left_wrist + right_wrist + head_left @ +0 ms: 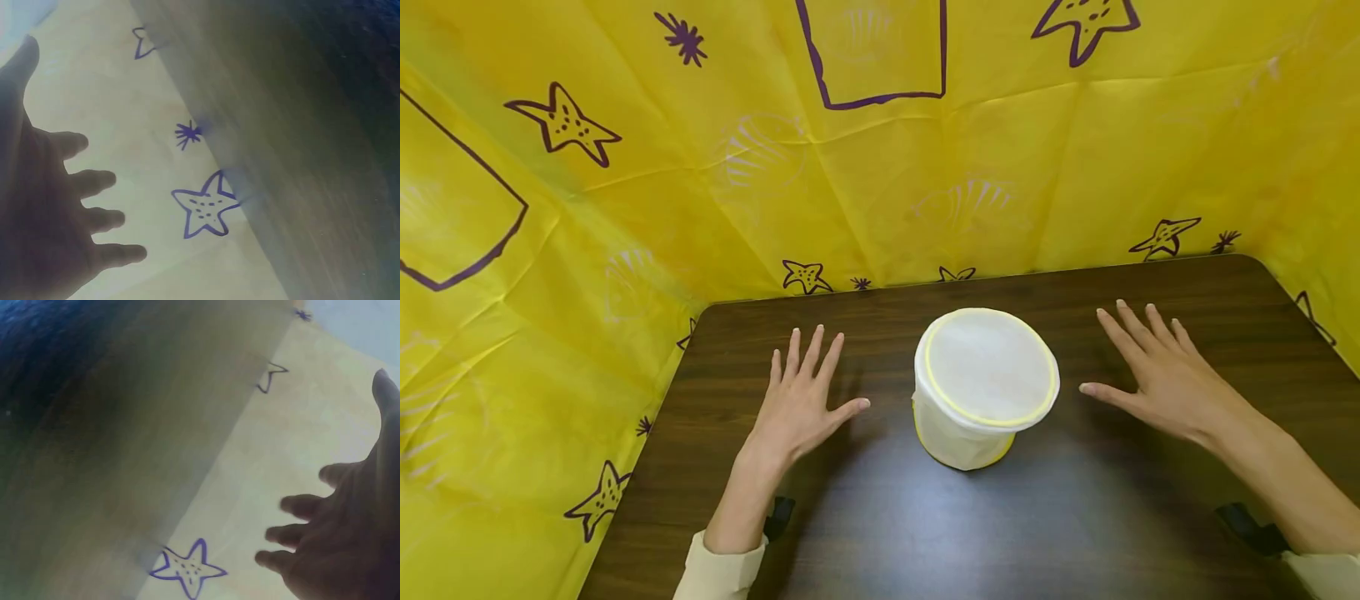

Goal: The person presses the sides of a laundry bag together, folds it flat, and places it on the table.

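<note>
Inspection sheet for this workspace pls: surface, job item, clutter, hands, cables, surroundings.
Surface: dark wood-grain table, glossy reflection near the front.
Job item: round white container with yellow trim, upright between the hands, top covered; contents not visible.
Clutter: nothing seen.
Left hand: fingers spread, apart from the container, holding nothing.
Right hand: same, on the container's other side.
Cables: nothing seen.
Surroundings: yellow sheeting with starfish drawings, behind and at both sides.
</note>
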The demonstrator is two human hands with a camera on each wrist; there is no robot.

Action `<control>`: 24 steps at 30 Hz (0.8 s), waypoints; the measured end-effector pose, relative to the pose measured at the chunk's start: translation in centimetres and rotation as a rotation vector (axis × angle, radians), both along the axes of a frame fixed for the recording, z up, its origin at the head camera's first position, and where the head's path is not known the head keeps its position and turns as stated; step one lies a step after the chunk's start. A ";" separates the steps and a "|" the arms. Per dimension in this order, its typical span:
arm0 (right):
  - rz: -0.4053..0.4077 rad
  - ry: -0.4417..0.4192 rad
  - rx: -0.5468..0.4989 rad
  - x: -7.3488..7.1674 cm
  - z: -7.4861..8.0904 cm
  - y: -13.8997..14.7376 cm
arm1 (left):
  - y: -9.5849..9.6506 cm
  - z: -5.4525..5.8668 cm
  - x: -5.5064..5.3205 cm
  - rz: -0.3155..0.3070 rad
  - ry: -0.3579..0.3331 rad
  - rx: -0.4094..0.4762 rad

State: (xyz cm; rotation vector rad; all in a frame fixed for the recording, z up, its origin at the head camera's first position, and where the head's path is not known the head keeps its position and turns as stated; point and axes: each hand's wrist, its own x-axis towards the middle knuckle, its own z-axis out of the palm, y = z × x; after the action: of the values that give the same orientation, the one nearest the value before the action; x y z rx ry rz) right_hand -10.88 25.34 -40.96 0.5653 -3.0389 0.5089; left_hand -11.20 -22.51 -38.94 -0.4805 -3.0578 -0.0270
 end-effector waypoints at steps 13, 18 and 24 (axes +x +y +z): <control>0.071 0.085 -0.080 0.5 1.6 -0.6 | 0.3 1.2 -0.1 -0.110 0.051 0.072; 0.115 0.131 -0.136 0.6 2.4 -0.6 | 0.6 1.8 -0.2 -0.209 0.112 0.130; 0.147 0.154 -0.173 0.8 2.9 -1.0 | 1.0 2.3 -0.1 -0.300 0.154 0.187</control>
State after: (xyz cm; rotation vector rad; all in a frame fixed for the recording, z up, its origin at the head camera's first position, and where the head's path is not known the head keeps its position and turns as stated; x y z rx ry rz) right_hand -10.12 24.38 -38.05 0.7818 -2.7876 0.6907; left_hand -11.34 -21.46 -36.63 -0.8748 -2.7710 -0.2698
